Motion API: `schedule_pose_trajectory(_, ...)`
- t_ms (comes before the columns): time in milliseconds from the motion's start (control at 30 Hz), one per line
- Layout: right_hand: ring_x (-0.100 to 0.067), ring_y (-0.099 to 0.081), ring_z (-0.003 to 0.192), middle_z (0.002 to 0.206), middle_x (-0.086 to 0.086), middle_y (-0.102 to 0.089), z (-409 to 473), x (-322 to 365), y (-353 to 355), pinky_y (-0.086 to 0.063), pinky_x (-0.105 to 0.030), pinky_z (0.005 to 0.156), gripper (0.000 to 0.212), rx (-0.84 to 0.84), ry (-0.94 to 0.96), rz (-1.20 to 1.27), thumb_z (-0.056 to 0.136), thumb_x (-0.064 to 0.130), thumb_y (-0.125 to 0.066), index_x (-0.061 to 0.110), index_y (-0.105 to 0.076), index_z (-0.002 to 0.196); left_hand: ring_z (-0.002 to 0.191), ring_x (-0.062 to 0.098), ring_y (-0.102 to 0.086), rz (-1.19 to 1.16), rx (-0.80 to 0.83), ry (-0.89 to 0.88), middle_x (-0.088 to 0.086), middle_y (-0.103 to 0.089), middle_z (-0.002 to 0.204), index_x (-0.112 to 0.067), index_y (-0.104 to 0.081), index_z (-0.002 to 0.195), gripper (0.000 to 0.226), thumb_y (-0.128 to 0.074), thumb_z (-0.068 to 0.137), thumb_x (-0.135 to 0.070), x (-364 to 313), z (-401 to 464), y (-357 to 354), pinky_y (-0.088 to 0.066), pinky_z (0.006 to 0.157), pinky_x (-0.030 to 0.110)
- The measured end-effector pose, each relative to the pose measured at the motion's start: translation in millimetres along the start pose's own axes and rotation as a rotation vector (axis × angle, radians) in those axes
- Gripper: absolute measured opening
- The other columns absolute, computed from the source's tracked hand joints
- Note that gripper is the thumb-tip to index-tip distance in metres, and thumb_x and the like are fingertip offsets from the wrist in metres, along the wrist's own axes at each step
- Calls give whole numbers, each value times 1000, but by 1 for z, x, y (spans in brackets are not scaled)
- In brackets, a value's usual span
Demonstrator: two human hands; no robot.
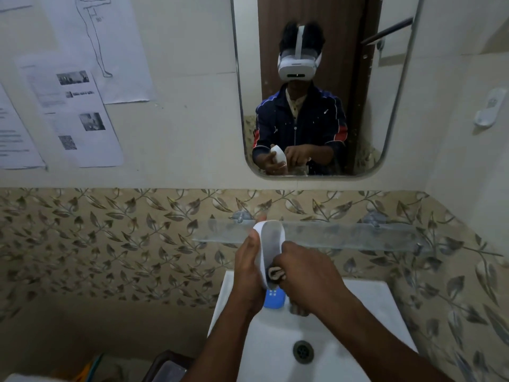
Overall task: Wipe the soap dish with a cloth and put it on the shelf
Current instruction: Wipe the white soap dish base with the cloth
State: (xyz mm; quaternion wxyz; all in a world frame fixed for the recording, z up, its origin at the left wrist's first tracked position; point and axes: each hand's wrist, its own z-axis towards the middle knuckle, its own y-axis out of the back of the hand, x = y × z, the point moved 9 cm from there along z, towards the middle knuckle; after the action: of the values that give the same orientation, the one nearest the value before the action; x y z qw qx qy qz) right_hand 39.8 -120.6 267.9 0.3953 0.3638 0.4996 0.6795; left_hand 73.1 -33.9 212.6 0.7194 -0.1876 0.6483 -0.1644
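Glass shelf [344, 238] sits on wall with leaf tiles, held by two metal clips. Shelf is see-through. Nothing seen lying on bare parts of shelf. White sink [366, 312] below shelf. Blue thing [272, 298] lies on sink's back edge. Round dark drain [303, 351] in sink bottom.

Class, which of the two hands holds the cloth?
The right hand grips the cloth inside the soap dish; the left hand only holds the dish.

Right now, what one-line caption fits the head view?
Over the sink, left hand holds the white soap dish while right hand wipes it with a cloth.
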Motion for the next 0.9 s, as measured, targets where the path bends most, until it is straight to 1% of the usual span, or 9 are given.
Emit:
schedule_pose_trajectory(67,-27,-66,83,107,-5,-62,4,10,11,-55,-36,73,18,-119,-14,-91,86,22,-66,18,-68,104,105,27,-72,11,-20,9,9,-75,116,-34,-75,111,43,-46,86,-53,-3,1,2,-60,86,44)
schedule_pose_trajectory(167,-25,-67,82,104,-4,-59,-1,10,11,-55,-35,72,27,-177,-161,58,83,30,-71,15,-65,105,121,38,-60,34,-55,-16,18,-64,132,-22,-62,132,62,-48,83,-59,-12,2,7,-45,106,59)
schedule_pose_trajectory(233,-22,-64,74,85,-2,-59,-5,4,4,-47,-29,62,13,-118,-246,221,83,30,-65,17,-63,82,124,39,-57,51,-63,-50,16,-64,133,-25,-64,129,60,-51,83,-61,-15,3,11,-42,108,61)
schedule_pose_trajectory(300,-19,-60,60,64,-3,-59,-2,0,-4,-42,-29,54,24,-5,-248,456,81,29,-61,14,-56,62,127,34,-57,38,-41,-76,8,-65,133,-33,-69,123,49,-53,86,-61,-14,1,12,-42,108,55)
schedule_pose_trajectory(433,-20,-71,67,72,-10,-71,-5,4,-10,-57,-38,66,24,92,-209,953,79,33,-64,11,-69,70,123,29,-60,-15,18,-32,8,-63,136,-28,-58,138,61,-50,88,-64,-12,0,13,-45,105,53)
schedule_pose_trajectory(500,-11,-70,75,82,-1,-72,-9,3,-8,-59,-34,73,16,63,-143,878,80,34,-68,18,-71,77,122,30,-61,35,20,-49,9,-63,136,-27,-57,137,63,-51,87,-64,-16,-1,12,-48,104,53)
schedule_pose_trajectory(667,-21,-65,93,111,0,-61,-3,1,7,-51,-29,74,21,-70,-95,46,88,28,-63,22,-69,107,103,30,-71,19,-39,36,15,-72,117,-20,-65,127,62,-47,81,-58,-2,-8,6,-60,81,41)
schedule_pose_trajectory(833,-21,-67,78,102,-7,-63,-4,-5,56,-52,-24,69,26,-522,-190,221,95,29,-61,11,-68,112,116,33,-66,28,28,40,17,-69,124,-20,-65,128,57,-48,88,-57,9,-15,-13,-56,92,44)
schedule_pose_trajectory(900,-19,-64,73,95,-5,-61,-6,-9,47,-49,-22,65,23,-474,-268,249,95,30,-60,11,-69,105,114,35,-66,41,-1,17,20,-69,123,-16,-65,126,61,-50,85,-59,4,-11,-8,-57,91,43)
